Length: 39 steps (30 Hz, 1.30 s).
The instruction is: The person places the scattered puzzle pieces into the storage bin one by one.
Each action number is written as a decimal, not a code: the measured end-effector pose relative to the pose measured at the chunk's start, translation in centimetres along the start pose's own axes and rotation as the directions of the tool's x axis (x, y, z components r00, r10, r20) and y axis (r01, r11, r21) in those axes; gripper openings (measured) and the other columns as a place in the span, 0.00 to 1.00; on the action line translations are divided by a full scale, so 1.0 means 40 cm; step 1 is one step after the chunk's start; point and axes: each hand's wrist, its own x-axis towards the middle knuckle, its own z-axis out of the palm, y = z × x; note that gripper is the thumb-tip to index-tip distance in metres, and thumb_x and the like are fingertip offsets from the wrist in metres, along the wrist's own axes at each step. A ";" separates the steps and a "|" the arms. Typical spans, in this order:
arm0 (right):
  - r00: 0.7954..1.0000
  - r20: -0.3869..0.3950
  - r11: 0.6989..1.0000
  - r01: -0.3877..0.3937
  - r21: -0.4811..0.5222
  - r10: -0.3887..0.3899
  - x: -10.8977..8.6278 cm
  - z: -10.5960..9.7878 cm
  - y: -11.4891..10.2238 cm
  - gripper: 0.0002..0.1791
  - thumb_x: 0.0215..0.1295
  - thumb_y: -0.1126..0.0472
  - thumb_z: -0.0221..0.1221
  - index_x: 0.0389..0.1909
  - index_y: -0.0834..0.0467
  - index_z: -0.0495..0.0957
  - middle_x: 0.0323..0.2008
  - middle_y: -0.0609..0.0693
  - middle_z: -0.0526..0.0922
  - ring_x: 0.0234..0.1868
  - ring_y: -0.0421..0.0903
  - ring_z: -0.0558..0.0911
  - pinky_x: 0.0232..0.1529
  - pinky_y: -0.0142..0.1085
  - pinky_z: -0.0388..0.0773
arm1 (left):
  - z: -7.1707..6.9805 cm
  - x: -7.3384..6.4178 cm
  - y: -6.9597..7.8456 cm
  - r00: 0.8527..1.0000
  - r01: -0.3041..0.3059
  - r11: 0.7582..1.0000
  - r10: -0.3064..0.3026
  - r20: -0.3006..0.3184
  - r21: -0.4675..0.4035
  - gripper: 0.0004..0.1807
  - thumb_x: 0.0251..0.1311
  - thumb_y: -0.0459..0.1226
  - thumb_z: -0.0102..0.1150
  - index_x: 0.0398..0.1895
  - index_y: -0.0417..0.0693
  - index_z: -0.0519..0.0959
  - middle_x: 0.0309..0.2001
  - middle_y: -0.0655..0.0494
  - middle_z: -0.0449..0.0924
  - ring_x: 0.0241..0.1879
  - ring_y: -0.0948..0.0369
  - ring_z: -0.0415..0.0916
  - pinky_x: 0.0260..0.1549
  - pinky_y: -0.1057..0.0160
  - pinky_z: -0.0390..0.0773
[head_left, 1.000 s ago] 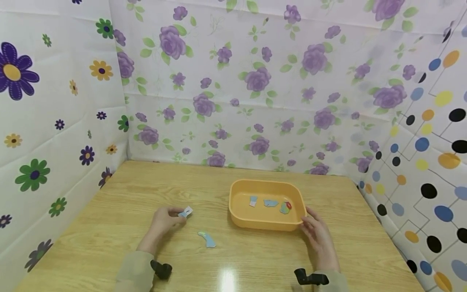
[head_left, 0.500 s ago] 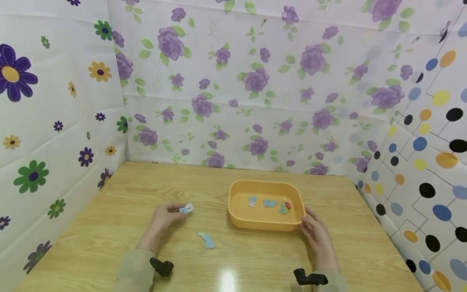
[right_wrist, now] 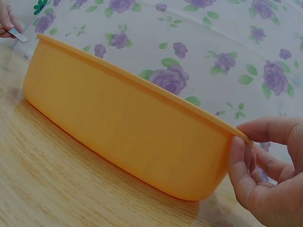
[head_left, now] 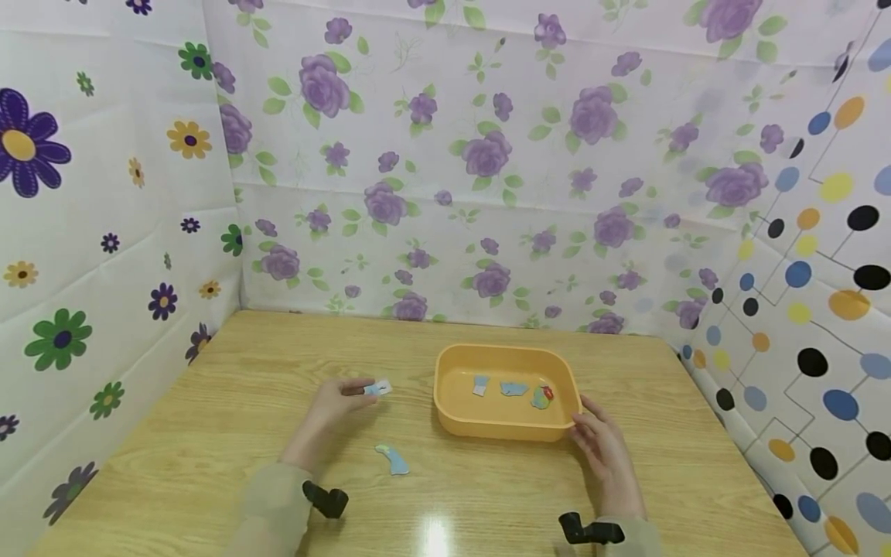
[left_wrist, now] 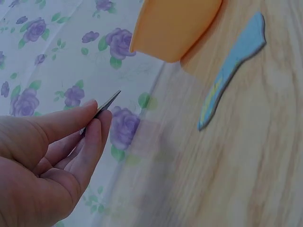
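Observation:
My left hand (head_left: 337, 404) pinches a small flat blue-and-white puzzle piece (head_left: 378, 387) between thumb and fingers, above the table left of the orange tray. In the left wrist view that piece (left_wrist: 108, 104) shows edge-on at the fingertips. My right hand (head_left: 604, 441) grips the near right corner of the orange tray (head_left: 508, 430), thumb and fingers at the rim; the right wrist view shows the same hold. Inside the tray lie a blue-and-white piece (head_left: 480, 385), a blue piece (head_left: 513, 389) and a piece with red and green (head_left: 542, 397).
A curved blue puzzle piece (head_left: 393, 459) with a yellow-green end lies on the wooden table (head_left: 487, 495), in front of the tray and to its left. Patterned cloths hang behind the table (head_left: 445, 255) and along both sides.
My left hand has moved right, toward the tray, with the pinched puzzle piece, which now lies flatter in view. My right hand keeps its hold on the tray.

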 end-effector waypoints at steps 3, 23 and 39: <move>1.000 0.000 1.000 0.000 0.008 0.000 0.000 -0.001 0.000 0.33 0.72 0.67 0.50 0.75 0.62 0.51 0.41 0.41 0.78 0.38 0.33 0.78 0.42 0.23 0.78 | 0.010 0.004 0.011 1.000 -0.009 1.000 0.009 0.017 -0.014 0.23 0.62 0.38 0.65 0.59 0.39 0.77 0.62 0.35 0.72 0.63 0.42 0.69 0.60 0.47 0.74; 1.000 -0.001 1.000 -0.018 0.016 0.018 0.008 -0.007 0.001 0.34 0.71 0.67 0.51 0.75 0.61 0.52 0.39 0.40 0.77 0.38 0.33 0.77 0.44 0.23 0.77 | 0.117 0.046 0.135 0.990 -0.025 0.960 0.062 0.125 -0.277 0.26 0.66 0.27 0.55 0.67 0.31 0.66 0.65 0.27 0.65 0.55 0.47 0.79 0.61 0.53 0.75; 1.000 -0.003 0.999 0.001 0.037 -0.001 0.009 -0.007 0.004 0.32 0.71 0.68 0.51 0.74 0.62 0.55 0.38 0.41 0.79 0.37 0.34 0.78 0.43 0.24 0.78 | 0.243 0.072 0.188 0.972 -0.073 0.945 0.139 0.190 -0.319 0.22 0.66 0.27 0.55 0.62 0.27 0.70 0.51 0.32 0.79 0.42 0.57 0.84 0.51 0.62 0.82</move>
